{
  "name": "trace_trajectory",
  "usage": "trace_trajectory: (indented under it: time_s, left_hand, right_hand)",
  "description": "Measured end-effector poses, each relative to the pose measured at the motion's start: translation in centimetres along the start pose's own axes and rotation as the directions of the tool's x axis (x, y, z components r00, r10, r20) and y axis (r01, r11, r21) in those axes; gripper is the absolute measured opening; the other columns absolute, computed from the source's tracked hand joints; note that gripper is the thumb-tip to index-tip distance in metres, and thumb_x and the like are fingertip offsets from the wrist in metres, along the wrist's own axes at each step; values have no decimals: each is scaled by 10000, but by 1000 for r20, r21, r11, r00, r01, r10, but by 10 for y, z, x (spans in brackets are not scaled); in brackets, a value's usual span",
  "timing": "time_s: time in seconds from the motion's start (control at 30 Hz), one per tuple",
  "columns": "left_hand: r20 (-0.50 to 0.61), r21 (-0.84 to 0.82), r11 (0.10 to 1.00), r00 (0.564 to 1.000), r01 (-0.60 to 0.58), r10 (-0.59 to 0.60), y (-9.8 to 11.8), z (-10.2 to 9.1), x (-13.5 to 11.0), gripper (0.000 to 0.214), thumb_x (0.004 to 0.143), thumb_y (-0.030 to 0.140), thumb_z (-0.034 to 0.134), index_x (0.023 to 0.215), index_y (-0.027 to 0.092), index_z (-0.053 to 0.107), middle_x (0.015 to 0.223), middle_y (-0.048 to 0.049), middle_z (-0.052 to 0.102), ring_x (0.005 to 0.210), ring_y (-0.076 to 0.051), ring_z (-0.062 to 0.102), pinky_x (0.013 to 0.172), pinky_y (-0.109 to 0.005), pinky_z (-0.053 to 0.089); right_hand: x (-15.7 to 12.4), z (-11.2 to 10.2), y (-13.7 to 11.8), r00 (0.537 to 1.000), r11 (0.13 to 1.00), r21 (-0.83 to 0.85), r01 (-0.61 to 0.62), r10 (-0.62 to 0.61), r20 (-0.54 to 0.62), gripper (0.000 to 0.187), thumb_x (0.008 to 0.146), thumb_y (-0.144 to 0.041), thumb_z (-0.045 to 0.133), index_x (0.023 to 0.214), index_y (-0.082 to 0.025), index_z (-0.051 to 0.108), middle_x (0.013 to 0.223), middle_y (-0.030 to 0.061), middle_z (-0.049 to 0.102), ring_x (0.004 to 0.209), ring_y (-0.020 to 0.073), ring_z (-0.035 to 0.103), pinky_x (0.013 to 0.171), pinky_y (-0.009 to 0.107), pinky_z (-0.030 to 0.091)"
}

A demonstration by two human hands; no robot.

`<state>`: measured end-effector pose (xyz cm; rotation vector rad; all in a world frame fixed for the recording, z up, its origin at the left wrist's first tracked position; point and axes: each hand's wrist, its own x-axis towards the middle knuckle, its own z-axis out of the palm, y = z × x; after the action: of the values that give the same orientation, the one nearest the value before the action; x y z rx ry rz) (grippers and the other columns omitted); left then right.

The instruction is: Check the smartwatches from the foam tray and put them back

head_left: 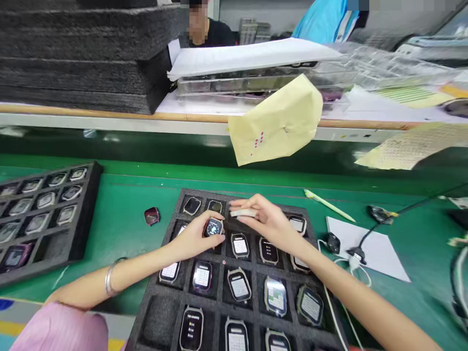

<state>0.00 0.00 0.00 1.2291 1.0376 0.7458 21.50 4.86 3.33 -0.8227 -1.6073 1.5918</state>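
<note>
Between the thumb and fingers of my left hand (203, 231) is a smartwatch (213, 227) without a strap, its round dial lit and facing up. My right hand (268, 219) pinches a pale slim piece (243, 213), turned edge-on, whose exact kind I cannot make out. Both hands are over the upper part of a black foam tray (159, 319). In the tray's square pockets lie several strapless smartwatches, many with lit screens, such as one watch (239, 245) just below my hands.
Left of the tray lies a dark red watch (151, 216), with a second foam tray (86, 214) beyond. To the right are a pale green pen (329, 204), white paper (387, 253) and cables (356, 256). Foam blocks (73, 53) and papers sit on the shelf; a person (219, 34) is behind.
</note>
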Motion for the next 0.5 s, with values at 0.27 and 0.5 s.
trace_trajectory:
  time_s: [0.27, 0.5]
  left_hand:
    - [-16, -94, 995, 999, -30, 29, 30, -5, -3, 403, 750, 185, 657, 1114, 172, 484, 868, 4, 537, 712, -121, 499, 622, -248, 423]
    - [-16, -72, 997, 1000, -14, 13, 31, -6, -6, 405, 760, 169, 638, 1134, 183, 484, 845, 15, 502, 661, -112, 473, 597, -248, 415]
  right_hand:
    - [3, 1, -17, 982, 942, 280, -185, 188, 15, 346, 910, -322, 636, 1219, -186, 560, 966, 110, 710, 431, 35, 428, 354, 137, 321]
    - [-3, 4, -8, 980, 907, 378, -186, 141, 143, 374, 882, -265, 678, 1247, -221, 615, 1011, 105, 695, 576, 99, 591, 505, 212, 504]
